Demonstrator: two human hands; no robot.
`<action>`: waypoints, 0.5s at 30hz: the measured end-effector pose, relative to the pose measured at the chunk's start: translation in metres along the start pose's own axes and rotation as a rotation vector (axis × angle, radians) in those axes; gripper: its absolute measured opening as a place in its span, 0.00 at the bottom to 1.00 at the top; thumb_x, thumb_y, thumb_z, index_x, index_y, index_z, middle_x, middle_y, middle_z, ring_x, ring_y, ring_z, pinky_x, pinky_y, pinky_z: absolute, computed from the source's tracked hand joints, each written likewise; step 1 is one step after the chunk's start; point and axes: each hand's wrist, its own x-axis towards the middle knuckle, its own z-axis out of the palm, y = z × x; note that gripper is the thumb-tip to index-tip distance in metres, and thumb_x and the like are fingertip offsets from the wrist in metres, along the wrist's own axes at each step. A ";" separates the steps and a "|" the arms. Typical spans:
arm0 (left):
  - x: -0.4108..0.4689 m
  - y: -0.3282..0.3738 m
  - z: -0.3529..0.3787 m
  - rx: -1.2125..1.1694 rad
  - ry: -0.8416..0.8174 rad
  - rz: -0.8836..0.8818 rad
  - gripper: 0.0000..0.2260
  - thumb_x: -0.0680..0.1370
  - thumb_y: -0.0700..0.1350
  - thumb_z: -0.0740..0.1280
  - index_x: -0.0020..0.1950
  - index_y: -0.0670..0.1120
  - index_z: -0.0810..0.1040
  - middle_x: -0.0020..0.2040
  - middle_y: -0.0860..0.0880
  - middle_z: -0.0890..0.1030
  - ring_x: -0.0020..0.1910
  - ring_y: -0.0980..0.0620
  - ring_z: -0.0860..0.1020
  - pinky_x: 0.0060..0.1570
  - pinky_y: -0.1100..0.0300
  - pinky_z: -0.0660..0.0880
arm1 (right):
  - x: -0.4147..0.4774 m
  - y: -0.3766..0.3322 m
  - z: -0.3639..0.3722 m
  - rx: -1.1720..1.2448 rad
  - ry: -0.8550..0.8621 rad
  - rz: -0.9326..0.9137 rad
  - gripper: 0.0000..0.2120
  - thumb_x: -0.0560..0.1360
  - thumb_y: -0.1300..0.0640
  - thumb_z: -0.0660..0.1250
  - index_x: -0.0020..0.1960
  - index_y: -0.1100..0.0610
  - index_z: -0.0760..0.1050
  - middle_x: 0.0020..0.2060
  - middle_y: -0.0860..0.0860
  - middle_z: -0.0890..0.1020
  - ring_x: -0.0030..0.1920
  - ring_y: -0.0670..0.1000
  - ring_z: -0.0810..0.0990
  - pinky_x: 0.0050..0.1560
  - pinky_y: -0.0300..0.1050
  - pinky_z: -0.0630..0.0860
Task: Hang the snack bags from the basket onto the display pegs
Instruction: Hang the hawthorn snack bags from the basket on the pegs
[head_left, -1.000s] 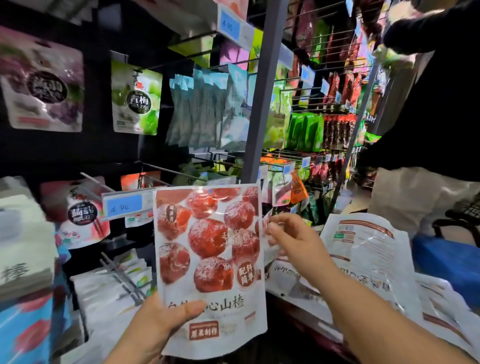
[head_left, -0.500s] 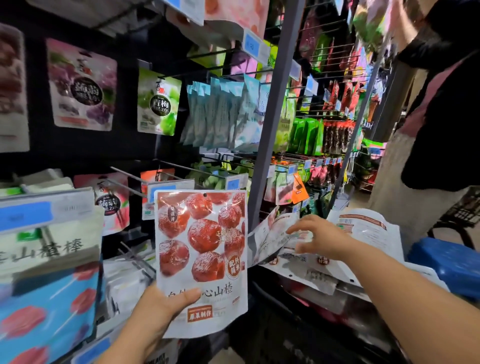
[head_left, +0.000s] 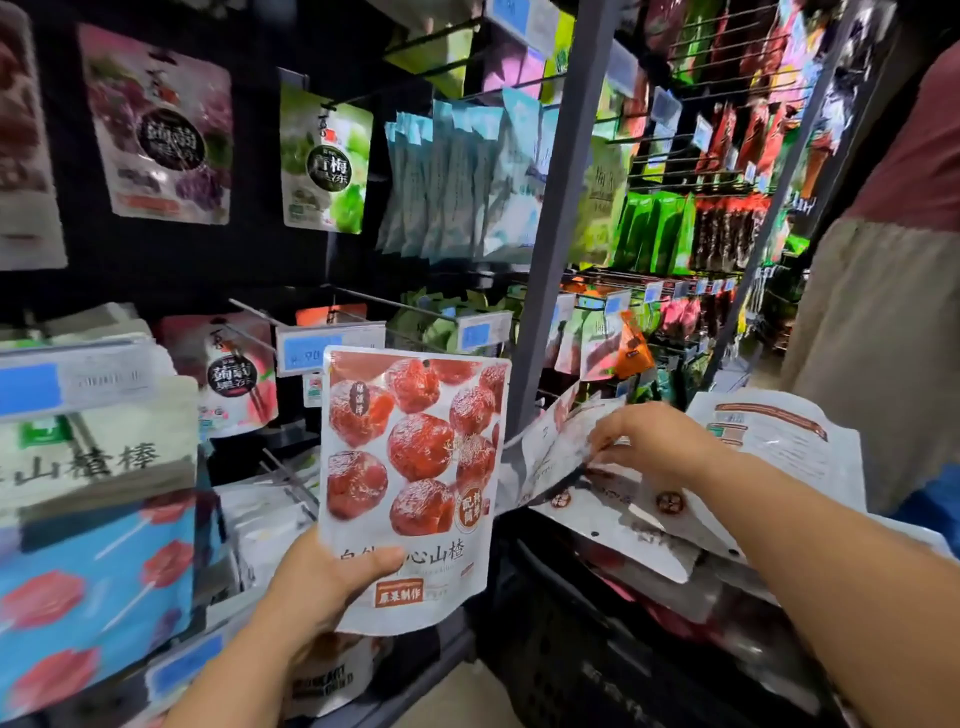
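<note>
1. I'm holding a snack bag (head_left: 413, 483) upright in my left hand (head_left: 317, 582), thumb pressing across the lower front, fingers wrapped behind it; the bag is printed with red sugared fruit balls and has a small hang hole at its top edge.
2. The bag's top is sitting just below a blue price tag (head_left: 330, 347) on the end of a display peg (head_left: 291, 325), up and slightly left of my left hand; the hole is not on any peg.
3. My right hand (head_left: 649, 441) is reaching out to the right of the held bag, fingers curled down and pinching the edge of another bag (head_left: 550, 447) that is bending up from a pile of bags (head_left: 670, 525).
4. That pile is lying flat, mostly back side up, across the top of the dark basket (head_left: 597, 660), which is sitting below my right forearm.
5. Above my left hand, a row of pale blue packets (head_left: 457, 176) is hanging packed together on pegs, with a green plum bag (head_left: 324, 161) to their left.
6. Left of my left hand, a blue pouch with red lollipop shapes (head_left: 93, 597) is hanging close, blurred.
7. A grey upright post (head_left: 561, 208) is rising between my two hands, just behind the held bag's right edge.
8. Beyond my right hand, another person in a beige apron (head_left: 872, 338) is standing at the far rack.
</note>
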 end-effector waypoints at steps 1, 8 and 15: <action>0.002 -0.001 -0.001 0.034 0.006 0.008 0.40 0.39 0.64 0.81 0.48 0.52 0.82 0.42 0.56 0.86 0.42 0.57 0.84 0.48 0.53 0.78 | 0.001 0.001 0.000 0.012 -0.003 -0.002 0.08 0.77 0.52 0.71 0.55 0.51 0.83 0.53 0.47 0.84 0.55 0.51 0.80 0.58 0.51 0.76; 0.013 -0.009 -0.004 0.207 0.037 0.002 0.39 0.42 0.70 0.78 0.48 0.54 0.82 0.43 0.59 0.86 0.45 0.56 0.84 0.49 0.55 0.79 | -0.006 0.023 -0.013 0.164 0.012 -0.033 0.03 0.77 0.51 0.70 0.50 0.45 0.81 0.49 0.42 0.83 0.51 0.45 0.81 0.53 0.46 0.78; 0.019 -0.022 0.017 0.225 0.033 -0.033 0.30 0.50 0.61 0.78 0.51 0.54 0.82 0.44 0.56 0.86 0.45 0.56 0.84 0.50 0.52 0.80 | -0.009 0.028 -0.036 0.338 0.192 -0.016 0.04 0.75 0.55 0.72 0.44 0.46 0.81 0.48 0.45 0.84 0.51 0.50 0.82 0.54 0.55 0.78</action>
